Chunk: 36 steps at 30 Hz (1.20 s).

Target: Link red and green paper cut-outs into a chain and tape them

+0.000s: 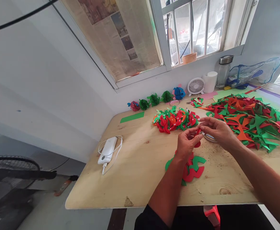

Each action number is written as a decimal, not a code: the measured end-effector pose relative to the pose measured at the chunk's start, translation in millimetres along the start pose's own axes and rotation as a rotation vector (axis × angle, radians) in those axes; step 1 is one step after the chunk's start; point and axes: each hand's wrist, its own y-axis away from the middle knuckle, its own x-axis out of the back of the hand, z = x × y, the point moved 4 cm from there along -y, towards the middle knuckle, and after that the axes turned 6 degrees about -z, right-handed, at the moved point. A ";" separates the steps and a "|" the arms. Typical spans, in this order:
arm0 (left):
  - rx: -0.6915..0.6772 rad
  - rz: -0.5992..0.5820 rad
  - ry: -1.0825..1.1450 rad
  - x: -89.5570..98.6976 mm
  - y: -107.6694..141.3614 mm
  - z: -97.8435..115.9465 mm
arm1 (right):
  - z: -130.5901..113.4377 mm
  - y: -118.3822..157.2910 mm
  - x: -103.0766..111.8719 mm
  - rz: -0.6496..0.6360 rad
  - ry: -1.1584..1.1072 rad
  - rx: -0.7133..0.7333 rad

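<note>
My left hand (188,142) is closed, thumb and fingers pinching a small red paper piece (197,144). My right hand (217,131) meets it there, its fingertips closed at the upper edge of the same piece; a small white bit shows between the hands, too small to name. Under my right hand lies a ring-shaped object (210,138), partly hidden. Below my left forearm is a loose pile of red and green paper cut-outs (193,171). Just beyond my hands sits a heap of folded red, green and orange paper shapes (171,119) with white spots.
Paper scraps (247,118) cover the table's right side. Along the wall stand green paper balls (153,99), a blue paper figure (179,93), a small fan (195,86) and a glass bottle (224,72). A white power bank (107,150) with its cable lies left.
</note>
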 end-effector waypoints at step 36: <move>0.039 0.008 -0.031 6.0 -5.7 -8.6 | 11.6 -3.8 -0.2 -0.013 0.094 0.049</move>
